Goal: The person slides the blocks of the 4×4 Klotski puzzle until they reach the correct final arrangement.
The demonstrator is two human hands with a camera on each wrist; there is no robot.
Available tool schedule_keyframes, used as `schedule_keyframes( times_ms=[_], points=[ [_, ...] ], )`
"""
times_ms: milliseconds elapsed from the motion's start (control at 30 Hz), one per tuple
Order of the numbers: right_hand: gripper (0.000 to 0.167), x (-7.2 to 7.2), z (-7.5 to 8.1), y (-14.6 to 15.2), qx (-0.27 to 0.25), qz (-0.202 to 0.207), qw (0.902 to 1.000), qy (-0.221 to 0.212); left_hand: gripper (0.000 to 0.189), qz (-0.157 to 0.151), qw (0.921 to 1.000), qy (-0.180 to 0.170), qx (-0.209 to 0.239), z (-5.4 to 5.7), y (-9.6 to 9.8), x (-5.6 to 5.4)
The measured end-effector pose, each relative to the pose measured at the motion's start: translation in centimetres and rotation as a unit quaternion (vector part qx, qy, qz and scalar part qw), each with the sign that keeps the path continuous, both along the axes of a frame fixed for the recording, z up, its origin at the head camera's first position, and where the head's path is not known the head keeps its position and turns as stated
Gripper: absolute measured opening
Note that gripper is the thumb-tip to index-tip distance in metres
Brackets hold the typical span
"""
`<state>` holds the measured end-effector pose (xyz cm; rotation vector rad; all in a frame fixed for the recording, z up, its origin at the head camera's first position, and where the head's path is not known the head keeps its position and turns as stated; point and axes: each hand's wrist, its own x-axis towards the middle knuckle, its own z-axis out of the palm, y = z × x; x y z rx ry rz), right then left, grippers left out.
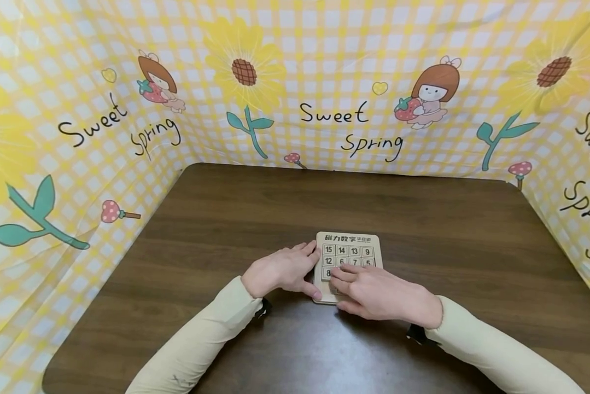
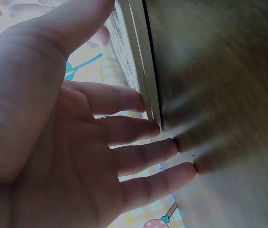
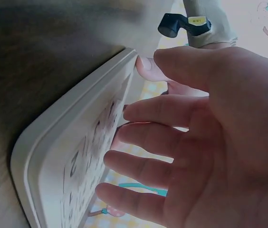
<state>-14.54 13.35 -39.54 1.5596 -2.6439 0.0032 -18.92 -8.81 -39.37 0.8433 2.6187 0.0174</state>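
Note:
A light wooden sliding number puzzle [image 1: 326, 292] lies flat on the table, with numbered square tiles [image 1: 341, 250] in rows below a printed heading. My left hand [image 1: 286, 268] is at its left side, fingers extended along the edge and thumb by the lower left corner. In the left wrist view, the index finger [image 2: 119, 99] meets the board's side while other fingertips reach the tabletop. My right hand [image 1: 385, 294] spreads over the lower tiles, hiding several of them. From the right wrist, its nearly straight fingers [image 3: 146, 168] show with fingertips right at the tile faces.
The dark wood-grain table [image 1: 255, 208] extends around the puzzle. Yellow checked cloth [image 1: 314, 65] printed with flowers and lettering encloses the back and both sides. A small black device [image 3: 181, 24] is worn on the left wrist.

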Motion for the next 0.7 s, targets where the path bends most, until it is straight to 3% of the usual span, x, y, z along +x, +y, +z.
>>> schedule_keyframes(
  times_ms=[367,700],
  points=[
    [0.055,-0.87,-0.25,-0.61,0.045,-0.071,0.9937,-0.075,0.104,0.0,1.0,0.0,0.006,0.1,-0.01,0.0],
    [0.057,-0.47,-0.67,-0.61,0.047,-0.068,0.9954,-0.049,0.103,0.0,1.0,-0.003,0.002,-0.02,-0.01,0.0]
  ],
)
